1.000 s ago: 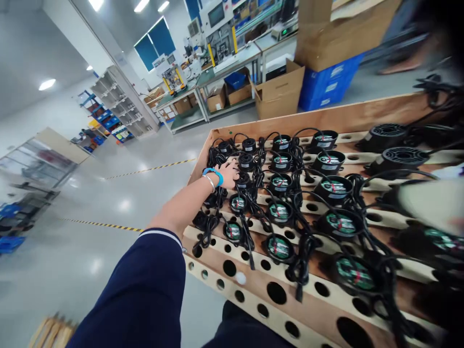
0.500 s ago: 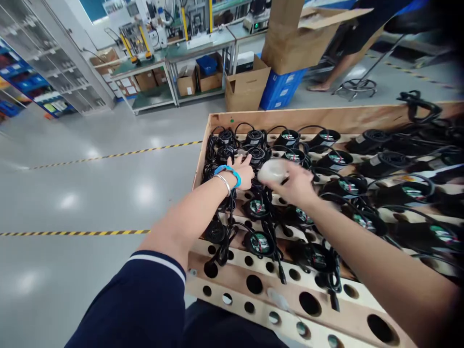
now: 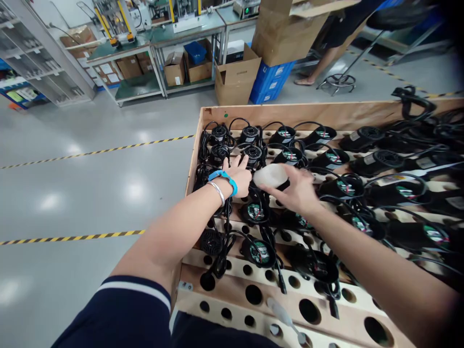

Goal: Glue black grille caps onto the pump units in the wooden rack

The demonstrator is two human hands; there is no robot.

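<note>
My left hand (image 3: 237,178), with a blue band and a silver bangle at the wrist, lies with spread fingers over the black units at the left of the wooden crate (image 3: 308,113). To its right, my right hand (image 3: 299,189) grips a whitish translucent round piece (image 3: 270,176) by its right side. Beneath the hands are rows of black cylindrical units; some show grilles (image 3: 253,153), others open ends with green boards (image 3: 255,211). Black cables coil among them. What lies directly under the white piece is hidden.
A translucent tool-like item (image 3: 281,311) lies on the holed wooden strips near me. Beyond the crate are cardboard boxes (image 3: 237,79), blue bins (image 3: 271,82), workbenches (image 3: 141,86), a stool (image 3: 339,82) and a person's leg (image 3: 322,63).
The whole view has shifted slightly, with the crate lower left in the frame. My right hand still holds the white piece beside my left hand, whose fingers remain spread.
</note>
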